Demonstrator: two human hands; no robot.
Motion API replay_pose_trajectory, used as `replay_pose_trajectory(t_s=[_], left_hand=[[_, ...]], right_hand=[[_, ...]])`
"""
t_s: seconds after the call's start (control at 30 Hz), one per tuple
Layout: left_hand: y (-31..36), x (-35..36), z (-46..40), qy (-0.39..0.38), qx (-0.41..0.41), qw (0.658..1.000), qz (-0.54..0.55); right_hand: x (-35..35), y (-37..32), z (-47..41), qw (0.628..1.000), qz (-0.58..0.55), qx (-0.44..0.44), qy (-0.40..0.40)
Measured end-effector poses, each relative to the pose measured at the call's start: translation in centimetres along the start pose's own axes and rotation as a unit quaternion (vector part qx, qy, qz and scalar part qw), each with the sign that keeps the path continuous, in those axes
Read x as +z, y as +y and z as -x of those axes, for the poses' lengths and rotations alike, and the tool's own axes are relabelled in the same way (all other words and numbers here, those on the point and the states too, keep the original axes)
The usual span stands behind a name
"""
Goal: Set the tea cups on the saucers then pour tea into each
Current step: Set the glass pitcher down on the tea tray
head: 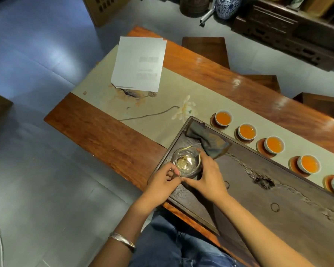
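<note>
Glass pitcher (186,162) sits cupped between left hand (163,183) and right hand (208,178).

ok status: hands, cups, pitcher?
Both hands, left and right, around glass pitcher on tea tray. Five cups filled, on saucers. Nothing blocking.

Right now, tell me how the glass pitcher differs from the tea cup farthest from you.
The glass pitcher is clear and looks nearly empty; the farthest tea cup is white and full of orange tea. The pitcher stands on the dark tea tray between both hands; the cup sits on a saucer, untouched. Both are upright.
</note>
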State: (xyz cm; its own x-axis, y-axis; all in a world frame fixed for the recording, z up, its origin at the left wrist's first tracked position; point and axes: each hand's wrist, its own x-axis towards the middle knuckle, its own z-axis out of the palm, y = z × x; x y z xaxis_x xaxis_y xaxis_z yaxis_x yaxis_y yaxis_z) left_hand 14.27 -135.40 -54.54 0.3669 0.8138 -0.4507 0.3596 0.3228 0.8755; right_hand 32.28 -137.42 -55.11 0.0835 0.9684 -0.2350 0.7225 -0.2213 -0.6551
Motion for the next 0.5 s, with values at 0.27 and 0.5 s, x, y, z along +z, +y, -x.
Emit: replay_pose_trajectory(t_s=[0.27,0.5], left_hand=[[1.8,-1.2,-0.2,-0.077,-0.033,0.994,-0.074],[6.4,-3.0,-0.5,-0.127,-0.026,0.889,-0.44]], right_hand=[[-0.8,-0.1,-0.3,0.999,0.028,-0.008,-0.042],[-2.8,1.6,2.2,0.996,0.053,0.058,-0.032]])
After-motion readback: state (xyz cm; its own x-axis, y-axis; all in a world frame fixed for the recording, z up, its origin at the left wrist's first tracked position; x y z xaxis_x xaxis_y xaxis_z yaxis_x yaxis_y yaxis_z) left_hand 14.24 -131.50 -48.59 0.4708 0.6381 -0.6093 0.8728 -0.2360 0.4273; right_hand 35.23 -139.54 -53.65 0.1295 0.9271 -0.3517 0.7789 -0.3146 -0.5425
